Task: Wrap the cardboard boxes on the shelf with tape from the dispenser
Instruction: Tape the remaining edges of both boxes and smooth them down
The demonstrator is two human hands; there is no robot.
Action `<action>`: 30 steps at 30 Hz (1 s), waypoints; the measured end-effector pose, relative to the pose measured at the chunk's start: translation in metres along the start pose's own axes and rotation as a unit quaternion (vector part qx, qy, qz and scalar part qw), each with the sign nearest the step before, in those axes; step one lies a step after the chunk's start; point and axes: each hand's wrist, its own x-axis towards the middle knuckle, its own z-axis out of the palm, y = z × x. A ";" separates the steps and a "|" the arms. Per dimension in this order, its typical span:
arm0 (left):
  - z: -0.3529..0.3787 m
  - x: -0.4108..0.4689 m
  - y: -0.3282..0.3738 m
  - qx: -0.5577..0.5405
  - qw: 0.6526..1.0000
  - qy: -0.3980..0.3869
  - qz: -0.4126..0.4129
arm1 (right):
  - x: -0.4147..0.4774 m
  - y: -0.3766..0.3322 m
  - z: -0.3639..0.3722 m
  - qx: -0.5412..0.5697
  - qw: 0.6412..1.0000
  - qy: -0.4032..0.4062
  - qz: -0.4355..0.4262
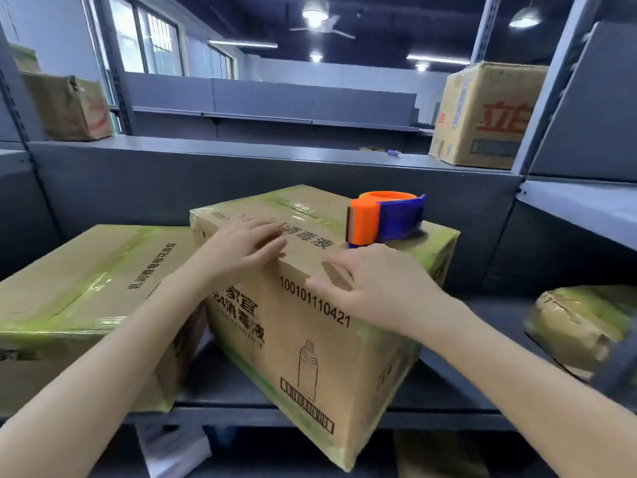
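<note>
shelving: grey metal | windows: left | ceiling: lamps lit, fan

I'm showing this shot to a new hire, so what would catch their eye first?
The orange and blue tape dispenser stands out, sitting on top of the middle box near its far right corner. The left hand and right hand lie flat along that box's near top edge. A second taped box lies beside it on the left.

Ceiling fan, round ceiling lamp, barred window far left, white bag at bottom
</note>
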 end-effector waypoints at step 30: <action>-0.032 0.011 -0.014 -0.076 0.978 -0.150 -0.124 | 0.034 -0.007 0.042 -0.048 0.997 0.039 -0.042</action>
